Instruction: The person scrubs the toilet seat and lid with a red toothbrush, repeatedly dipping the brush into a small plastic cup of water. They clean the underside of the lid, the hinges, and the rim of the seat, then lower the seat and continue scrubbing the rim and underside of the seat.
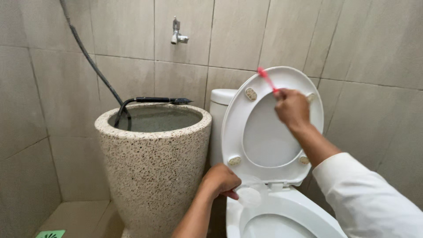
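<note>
The right hand is gripping a slim pink plastic brush handle, fingers clamped around it, against the underside of the raised white oval plastic toilet seat. The left hand is resting, fingers curled together, on the white ceramic toilet bowl rim near the hinge. A speckled stone water tub is standing just beside the toilet, below a metal wall tap.

toilet seat: white
brush handle: pink-red
water basin: beige, black-speckled
wall tiles: grey-beige
floor drain: green
</note>
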